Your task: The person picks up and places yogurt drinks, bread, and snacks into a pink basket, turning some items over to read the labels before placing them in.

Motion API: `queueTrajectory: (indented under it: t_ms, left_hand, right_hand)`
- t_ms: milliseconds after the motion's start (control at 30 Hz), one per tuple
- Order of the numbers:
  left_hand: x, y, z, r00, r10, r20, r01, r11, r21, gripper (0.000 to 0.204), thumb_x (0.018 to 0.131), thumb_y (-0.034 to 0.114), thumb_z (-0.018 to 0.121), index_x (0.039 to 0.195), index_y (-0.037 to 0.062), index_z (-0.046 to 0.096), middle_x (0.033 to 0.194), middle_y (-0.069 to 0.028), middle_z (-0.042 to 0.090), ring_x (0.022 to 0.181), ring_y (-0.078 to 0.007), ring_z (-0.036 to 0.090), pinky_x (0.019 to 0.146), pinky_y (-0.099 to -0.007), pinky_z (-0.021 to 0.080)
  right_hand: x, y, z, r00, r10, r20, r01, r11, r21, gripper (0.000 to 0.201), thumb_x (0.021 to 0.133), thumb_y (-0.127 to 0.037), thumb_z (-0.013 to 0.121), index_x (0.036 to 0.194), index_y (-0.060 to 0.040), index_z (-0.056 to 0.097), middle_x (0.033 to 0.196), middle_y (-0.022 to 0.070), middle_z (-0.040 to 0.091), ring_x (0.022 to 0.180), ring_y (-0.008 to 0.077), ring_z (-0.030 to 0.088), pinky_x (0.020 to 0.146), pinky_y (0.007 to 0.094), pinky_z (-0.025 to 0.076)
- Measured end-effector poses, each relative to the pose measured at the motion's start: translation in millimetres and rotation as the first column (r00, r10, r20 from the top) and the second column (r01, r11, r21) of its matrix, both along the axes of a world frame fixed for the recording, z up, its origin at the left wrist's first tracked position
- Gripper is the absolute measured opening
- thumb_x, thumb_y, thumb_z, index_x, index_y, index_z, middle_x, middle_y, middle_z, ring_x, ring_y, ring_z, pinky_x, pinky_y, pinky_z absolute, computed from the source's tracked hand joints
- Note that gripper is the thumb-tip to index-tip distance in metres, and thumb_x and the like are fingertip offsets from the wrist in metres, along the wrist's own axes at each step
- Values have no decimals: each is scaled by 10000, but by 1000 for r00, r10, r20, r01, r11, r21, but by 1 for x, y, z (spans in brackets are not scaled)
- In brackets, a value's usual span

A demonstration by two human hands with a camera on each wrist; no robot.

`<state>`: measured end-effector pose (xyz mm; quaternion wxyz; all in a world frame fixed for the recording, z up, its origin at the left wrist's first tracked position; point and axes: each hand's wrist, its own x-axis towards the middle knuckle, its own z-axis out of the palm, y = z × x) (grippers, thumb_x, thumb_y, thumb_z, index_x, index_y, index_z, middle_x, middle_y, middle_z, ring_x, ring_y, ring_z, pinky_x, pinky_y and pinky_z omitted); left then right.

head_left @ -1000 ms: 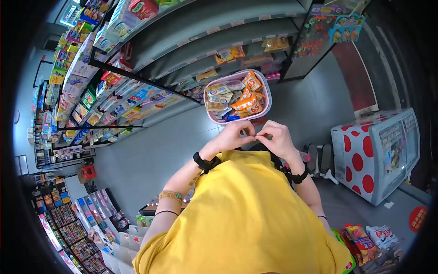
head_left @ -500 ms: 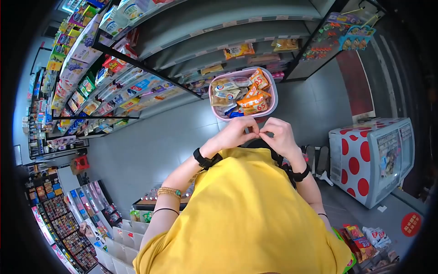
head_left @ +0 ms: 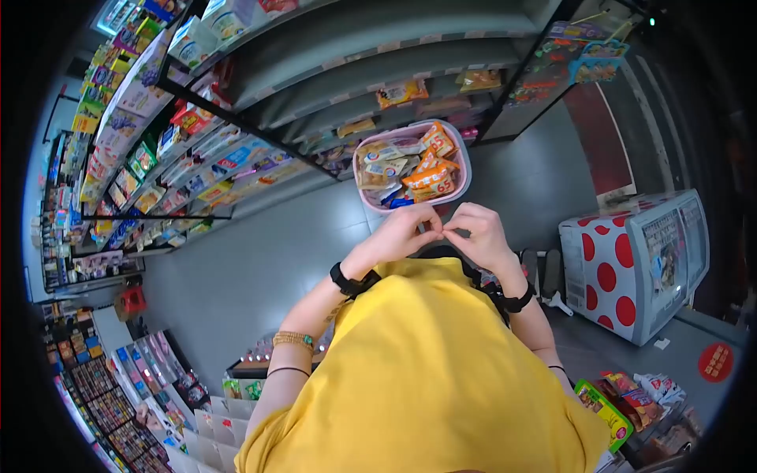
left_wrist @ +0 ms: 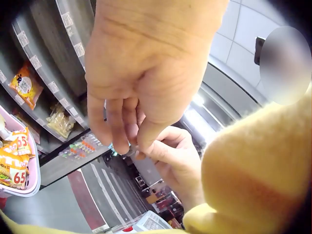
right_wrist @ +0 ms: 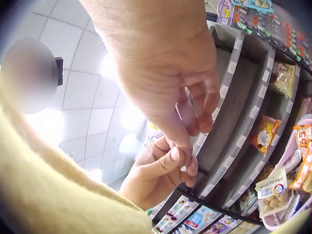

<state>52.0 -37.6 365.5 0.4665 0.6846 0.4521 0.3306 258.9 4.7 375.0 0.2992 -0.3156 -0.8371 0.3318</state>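
In front of the yellow shirt, my left hand and right hand meet at the fingertips. Thumb and forefinger of each are bent into a pinch. A tiny greyish, see-through thing shows at the left fingertips; I cannot tell what it is. In the right wrist view the left thumb lies close against the right fingertips. Just beyond the hands stands a pink basket, filled with orange snack bags marked 65 and clear packs of pale food.
Behind the basket rise grey shelves with a few snack bags, among them an orange one. Packed shelves run along the left. A red-dotted freezer stands at right on the grey floor.
The head view has swung slightly, so the basket and shelves shift right, then back left. Both hands keep the same fingertip-to-fingertip pinch in front of the shirt.
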Motion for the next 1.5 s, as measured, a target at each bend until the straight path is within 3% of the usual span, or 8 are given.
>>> queueTrajectory:
  t_ms: [67,133,367,733,1167,1333,1400,1500]
  left_hand:
    - [0,-1,8,998,-23,59,27,997,-73,105,853,85,687,880,37,597,833,-57,590,755,-174,583,665,-305,469]
    - [-2,0,-5,995,-98,15,97,994,60,102,868,84,672,880,27,589,834,-58,581,766,-179,555,686,-304,457]
    - [2,-1,7,975,-171,143,191,972,-134,130,889,85,666,924,31,553,877,-30,547,782,-121,557,686,-263,454]
    - [7,13,-1,893,-345,289,408,892,-196,134,928,101,633,959,22,529,947,-41,518,874,-136,599,779,-284,501]
    - [11,25,4,846,-230,481,397,875,-279,108,940,25,585,953,28,478,968,-33,486,880,-127,572,790,-272,499]
    - [13,37,18,851,-262,455,402,882,-244,109,974,109,563,965,58,467,946,-17,502,871,-117,559,792,-288,488]
    - [18,39,18,786,-220,577,388,903,-184,132,974,140,576,982,48,481,965,-21,516,882,-113,573,793,-280,485]
    - [23,44,19,607,-117,786,455,862,-223,138,984,182,559,1040,68,506,1015,-32,542,909,-133,598,780,-273,479]
  right_hand:
    - [1,-2,3,1000,-4,-17,4,1000,-27,73,710,-84,742,746,-59,684,733,75,608,707,261,616,618,364,488]
    - [4,-2,4,998,22,-61,-24,999,-23,82,712,-88,752,757,-46,696,756,86,633,713,257,624,627,356,499]
    - [15,-8,3,976,48,-213,-73,991,-110,82,758,-90,742,796,-31,700,773,93,641,721,249,634,651,336,504]
    - [26,-26,5,961,-110,-253,32,955,-293,99,750,-61,755,820,-9,710,792,91,654,762,201,652,693,311,511]
    - [19,-18,10,930,-220,-296,132,947,-293,84,759,-53,760,822,-16,717,886,80,678,815,161,664,705,269,537]
    - [17,-9,23,906,-260,-334,168,946,-278,62,754,-41,755,796,-31,711,832,61,689,792,167,655,726,302,517]
    - [12,-9,24,844,-337,-416,159,900,-406,55,764,0,738,799,-31,708,835,55,670,783,146,638,714,277,510]
    - [10,-5,35,790,-316,-526,113,917,-383,60,811,54,678,862,23,676,896,77,614,796,148,627,701,257,515]
